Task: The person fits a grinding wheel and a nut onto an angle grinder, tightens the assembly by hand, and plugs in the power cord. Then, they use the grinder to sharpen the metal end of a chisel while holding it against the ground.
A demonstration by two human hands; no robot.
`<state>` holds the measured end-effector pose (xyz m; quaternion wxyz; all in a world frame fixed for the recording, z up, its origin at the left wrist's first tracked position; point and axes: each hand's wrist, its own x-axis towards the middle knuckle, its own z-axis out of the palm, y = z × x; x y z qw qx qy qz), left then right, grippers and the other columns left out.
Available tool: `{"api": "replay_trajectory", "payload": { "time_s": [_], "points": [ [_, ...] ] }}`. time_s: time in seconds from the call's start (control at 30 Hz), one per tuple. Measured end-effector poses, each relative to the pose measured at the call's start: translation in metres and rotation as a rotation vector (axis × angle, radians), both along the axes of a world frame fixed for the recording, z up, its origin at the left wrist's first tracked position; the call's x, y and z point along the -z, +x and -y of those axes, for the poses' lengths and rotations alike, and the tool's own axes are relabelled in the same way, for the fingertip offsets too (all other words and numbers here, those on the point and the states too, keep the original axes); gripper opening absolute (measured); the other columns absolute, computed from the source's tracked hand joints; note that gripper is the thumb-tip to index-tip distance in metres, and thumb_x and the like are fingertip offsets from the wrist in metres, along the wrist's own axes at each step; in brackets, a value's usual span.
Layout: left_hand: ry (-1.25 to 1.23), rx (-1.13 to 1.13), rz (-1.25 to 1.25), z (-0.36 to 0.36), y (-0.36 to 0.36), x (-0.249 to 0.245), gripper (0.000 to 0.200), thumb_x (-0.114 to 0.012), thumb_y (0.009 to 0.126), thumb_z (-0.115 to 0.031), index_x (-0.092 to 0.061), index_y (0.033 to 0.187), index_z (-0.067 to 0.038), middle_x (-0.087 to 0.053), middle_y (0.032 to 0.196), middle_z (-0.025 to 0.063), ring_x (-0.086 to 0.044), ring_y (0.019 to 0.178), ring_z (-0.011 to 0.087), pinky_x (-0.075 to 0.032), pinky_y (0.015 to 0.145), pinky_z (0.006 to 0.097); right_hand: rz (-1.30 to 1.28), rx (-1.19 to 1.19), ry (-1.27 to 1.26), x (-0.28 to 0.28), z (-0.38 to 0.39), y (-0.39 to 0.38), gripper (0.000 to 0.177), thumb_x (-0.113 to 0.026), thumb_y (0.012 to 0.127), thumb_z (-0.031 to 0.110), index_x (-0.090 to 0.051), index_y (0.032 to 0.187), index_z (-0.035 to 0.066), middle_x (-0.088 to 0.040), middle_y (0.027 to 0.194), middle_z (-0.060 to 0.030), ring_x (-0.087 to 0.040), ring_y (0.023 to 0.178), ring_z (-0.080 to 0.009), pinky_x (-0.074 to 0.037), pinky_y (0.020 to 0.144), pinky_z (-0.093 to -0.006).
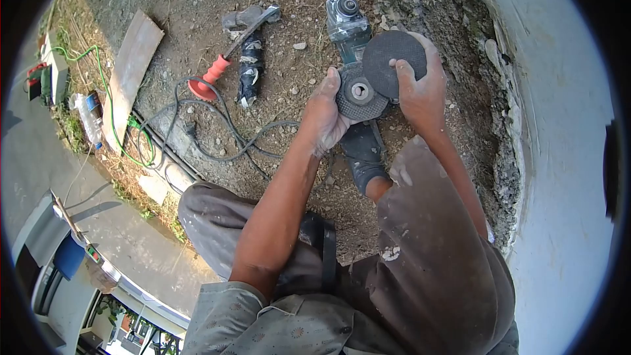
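My left hand (327, 110) is closed on the edge of a grinding disc (348, 100) with a metal ring round its centre hole. A second, plain dark abrasive disc (388, 49) is gripped in my right hand (424, 89), the thumb pressed on its face. This disc overlaps the right edge of the first one. Just beyond both discs an angle grinder (350, 29) lies on the ground, its spindle end pointing away from me and bare of any disc. Its rear part is hidden behind the discs and my hands.
A hammer with a taped handle (250, 69) and a chisel with a red grip (213, 75) lie left on the gravel. A dark power cable (227, 125) loops near my left arm. A board (135, 66) lies farther left; a pale wall (559, 125) rises at right.
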<state>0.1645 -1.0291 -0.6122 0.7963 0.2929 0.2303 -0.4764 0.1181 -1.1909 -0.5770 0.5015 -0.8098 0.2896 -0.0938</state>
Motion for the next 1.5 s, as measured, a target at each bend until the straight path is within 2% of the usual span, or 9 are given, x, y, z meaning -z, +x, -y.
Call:
{"api": "replay_trajectory", "payload": {
  "time_s": [0.33, 0.47, 0.77, 0.97, 1.1, 1.2, 1.3, 1.43, 1.5],
  "points": [
    [-0.011, 0.036, -0.013, 0.001, -0.003, 0.011, 0.054, -0.029, 0.11, -0.041, -0.042, 0.139, 0.002, -0.057, 0.132, 0.022, -0.064, 0.118, 0.032, -0.058, 0.099, 0.049, -0.078, -0.145, -0.033, 0.005, -0.024, -0.014, 0.046, -0.054, 0.093, 0.002, -0.049, 0.139, 0.005, -0.066, 0.115, -0.0179, -0.068, 0.099, -0.0245, -0.052, 0.092, -0.0394],
    [-0.006, 0.042, -0.021, 0.0, -0.009, 0.023, 0.055, -0.028, 0.11, -0.04, -0.04, 0.14, 0.004, -0.055, 0.135, 0.0255, -0.061, 0.121, 0.0351, -0.056, 0.099, 0.0542, 0.071, 0.105, -0.226, 0.012, 0.013, -0.006, 0.045, -0.059, 0.093, 0.003, -0.052, 0.138, 0.004, -0.068, 0.11, -0.0158, -0.068, 0.099, -0.0211, -0.052, 0.092, -0.036],
    [0.1, 0.05, 0.102, -0.005, -0.001, 0.028, 0.045, -0.059, 0.103, -0.029, -0.048, 0.133, 0.003, -0.065, 0.12, 0.0157, -0.07, 0.104, 0.0266, -0.063, 0.088, 0.0442, -0.055, 0.109, -0.107, 0.014, 0.042, -0.037, 0.044, -0.062, 0.094, 0.008, -0.053, 0.136, 0.003, -0.071, 0.108, -0.0162, -0.07, 0.098, -0.0207, -0.052, 0.093, -0.0359],
    [0.249, 0.175, 0.147, 0.009, -0.017, 0.023, 0.037, -0.058, 0.104, -0.02, -0.052, 0.131, 0.004, -0.068, 0.116, 0.0142, -0.07, 0.099, 0.0198, -0.06, 0.085, 0.0349, 0.027, 0.186, 0.119, 0.019, 0.046, -0.039, 0.042, -0.066, 0.096, 0.013, -0.053, 0.133, -0.004, -0.071, 0.111, -0.0152, -0.069, 0.099, -0.019, -0.052, 0.093, -0.0333],
    [0.365, 0.577, 0.752, 0.031, -0.059, 0.024, 0.034, -0.061, 0.101, -0.021, -0.06, 0.124, 0.003, -0.07, 0.111, 0.0127, -0.069, 0.099, 0.0167, -0.057, 0.083, 0.0316, 0.139, 0.224, 0.227, 0.015, 0.044, -0.016, 0.042, -0.07, 0.095, 0.015, -0.057, 0.13, -0.003, -0.072, 0.11, -0.0118, -0.069, 0.098, -0.0163, -0.055, 0.085, -0.0318],
    [0.558, 0.472, 1.215, 0.038, -0.078, 0.022, 0.034, -0.061, 0.102, -0.025, -0.06, 0.124, 0.001, -0.069, 0.107, 0.0096, -0.066, 0.097, 0.0149, -0.055, 0.078, 0.0282, 0.069, 0.251, 0.552, 0.01, 0.04, 0.017, 0.044, -0.074, 0.093, 0.016, -0.058, 0.131, -0.002, -0.07, 0.116, -0.0096, -0.067, 0.096, -0.0131, -0.056, 0.074, -0.0264],
    [0.487, 0.268, 0.528, 0.032, -0.026, 0.005, 0.037, -0.062, 0.101, -0.029, -0.061, 0.122, 0.001, -0.066, 0.11, 0.0101, -0.064, 0.095, 0.0119, -0.054, 0.075, 0.0267, 0.065, 0.1, 0.659, 0.033, 0.043, 0.049, 0.045, -0.075, 0.092, 0.016, -0.059, 0.13, -0.001, -0.07, 0.114, -0.0089, -0.067, 0.086, -0.0104, -0.055, 0.062, -0.023],
    [0.582, -0.131, 0.442, 0.031, 0.06, 0.025, 0.033, -0.066, 0.099, -0.025, -0.063, 0.116, 0.003, -0.067, 0.094, 0.0058, -0.063, 0.078, 0.0102, -0.053, 0.064, 0.0243, 0.054, 0.107, 0.823, 0.063, 0.031, 0.083, 0.044, -0.076, 0.091, 0.017, -0.06, 0.127, -0.002, -0.071, 0.109, -0.0086, -0.066, 0.079, -0.0095, -0.055, 0.061, -0.0215],
    [0.639, 0.025, 0.605, 0.041, 0.094, 0.03, 0.031, -0.068, 0.097, -0.024, -0.065, 0.111, 0.004, -0.068, 0.087, 0.0053, -0.063, 0.07, 0.0102, -0.053, 0.058, 0.0242, -0.022, 0.098, 0.774, 0.073, 0.031, 0.087, 0.045, -0.077, 0.091, 0.019, -0.06, 0.126, -0.004, -0.071, 0.108, -0.0092, -0.066, 0.08, -0.0099, -0.055, 0.062, -0.0212]
  ]
}}
